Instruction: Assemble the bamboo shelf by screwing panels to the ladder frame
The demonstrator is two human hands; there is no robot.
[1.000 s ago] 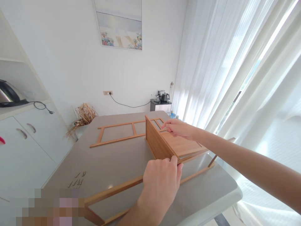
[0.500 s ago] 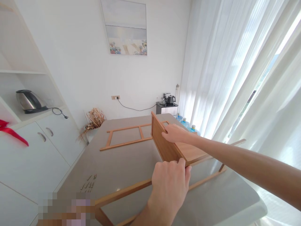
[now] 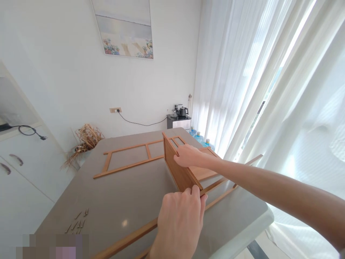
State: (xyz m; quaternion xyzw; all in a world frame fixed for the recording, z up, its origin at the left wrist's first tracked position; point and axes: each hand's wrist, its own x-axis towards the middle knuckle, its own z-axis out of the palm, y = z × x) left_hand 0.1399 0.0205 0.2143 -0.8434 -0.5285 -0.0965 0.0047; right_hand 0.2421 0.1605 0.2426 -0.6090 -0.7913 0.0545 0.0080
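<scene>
A wooden panel (image 3: 172, 165) stands on edge, tilted, over the middle of the table. My right hand (image 3: 187, 156) is closed over its upper edge, fingers bent down on the left face. My left hand (image 3: 179, 217) is wrapped round a wooden frame (image 3: 129, 236) where its rail meets the panel's near corner; the fingertips touch that corner. Behind the upright panel, a flat wooden board (image 3: 201, 173) shows partly under my right forearm. Another ladder-like wooden frame (image 3: 128, 167) lies flat on the far side of the table, partly hidden by the panel.
Several screws (image 3: 78, 223) lie on the grey table (image 3: 129, 198) at the near left. Dried plants (image 3: 87, 138) stand past the far left corner. A small cabinet (image 3: 179, 122) holds a coffee maker and kettle, with water bottles (image 3: 198, 136) beside it. White curtains (image 3: 223, 72) hang right.
My view has turned to the right, so the room sits further left. Both hands keep their hold, and the near frame's left end has slipped out of view.
</scene>
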